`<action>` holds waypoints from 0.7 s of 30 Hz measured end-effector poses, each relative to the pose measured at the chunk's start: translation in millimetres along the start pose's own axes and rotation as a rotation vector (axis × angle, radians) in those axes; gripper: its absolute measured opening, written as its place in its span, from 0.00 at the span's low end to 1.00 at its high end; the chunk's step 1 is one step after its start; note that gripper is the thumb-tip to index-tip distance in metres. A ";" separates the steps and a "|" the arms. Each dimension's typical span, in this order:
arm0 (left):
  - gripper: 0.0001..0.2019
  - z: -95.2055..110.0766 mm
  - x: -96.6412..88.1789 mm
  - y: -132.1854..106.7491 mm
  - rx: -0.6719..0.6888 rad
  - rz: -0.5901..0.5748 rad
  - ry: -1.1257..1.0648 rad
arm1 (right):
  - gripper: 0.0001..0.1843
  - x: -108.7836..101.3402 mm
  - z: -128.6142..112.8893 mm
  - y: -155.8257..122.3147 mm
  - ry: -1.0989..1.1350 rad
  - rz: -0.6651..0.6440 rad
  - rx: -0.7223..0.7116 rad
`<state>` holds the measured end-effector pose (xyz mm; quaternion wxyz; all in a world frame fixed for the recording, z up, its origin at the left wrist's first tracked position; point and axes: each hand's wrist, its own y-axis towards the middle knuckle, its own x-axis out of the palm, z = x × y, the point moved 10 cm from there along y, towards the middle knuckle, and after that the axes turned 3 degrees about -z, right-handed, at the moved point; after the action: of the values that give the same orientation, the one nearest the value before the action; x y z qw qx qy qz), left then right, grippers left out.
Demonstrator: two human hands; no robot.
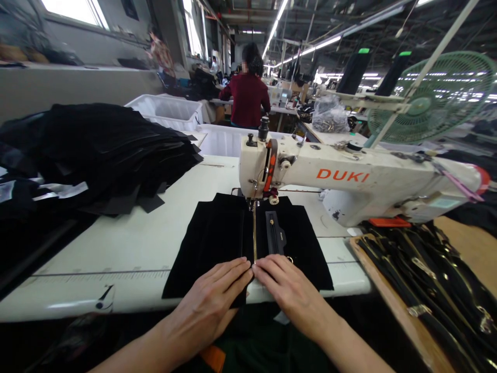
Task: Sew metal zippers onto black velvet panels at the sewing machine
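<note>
A black fabric panel (217, 233) lies on the sewing machine table, its far edge under the needle area of a white sewing machine (330, 173). A gold-toothed zipper (254, 233) runs down its middle toward me. My left hand (217, 287) has its fingers together on top of the panel's near edge, left of the zipper, with the thumb below. My right hand (289, 285) presses bent fingertips at the zipper's near end; its thumb is hidden. Right of the zipper sits a dark zippered pocket strip (274, 233) with a small gold pull.
Stacked black fabric pieces (101, 150) cover the table's left side. At right, a wooden tray (388, 295) holds black zipper strips with gold teeth. White bins (166, 111) stand behind the table. A green fan (427, 98) is at back right; a person in dark red (248, 98) sits ahead.
</note>
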<state>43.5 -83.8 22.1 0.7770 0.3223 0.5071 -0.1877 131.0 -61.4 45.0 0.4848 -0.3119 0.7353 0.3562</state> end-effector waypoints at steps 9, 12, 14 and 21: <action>0.30 -12.5 -16.1 13.2 -0.016 -0.161 -0.128 | 0.07 -5.6 24.2 4.5 0.240 0.272 0.097; 0.32 -13.8 -23.4 18.1 0.024 -0.213 -0.079 | 0.06 -2.4 20.6 6.0 0.160 0.291 0.044; 0.32 -14.2 -28.9 22.1 0.059 -0.200 -0.053 | 0.05 0.1 18.1 4.2 0.069 0.336 -0.021; 0.23 -21.7 -36.1 41.1 0.209 -0.117 -0.050 | 0.03 14.9 33.5 6.4 -0.061 0.455 -0.084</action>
<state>39.5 -40.4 61.6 0.7391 0.3669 0.4833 -0.2924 137.3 -31.8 23.1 0.4006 -0.1472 0.7564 0.4958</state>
